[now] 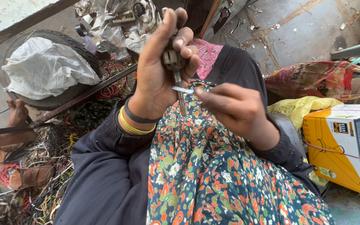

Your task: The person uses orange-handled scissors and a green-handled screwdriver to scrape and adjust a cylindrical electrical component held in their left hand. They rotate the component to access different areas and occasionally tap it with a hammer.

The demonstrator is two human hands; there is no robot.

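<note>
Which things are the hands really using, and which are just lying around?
In use:
- left hand gripping a small metal part with a rod
- right hand holding a thin blade against the rod

Lying about:
- tyre with a white sack in it
- tangled wires
- yellow box
- sandal

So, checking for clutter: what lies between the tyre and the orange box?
Head view: the person's lap in floral cloth, and both hands, left, right.
</note>
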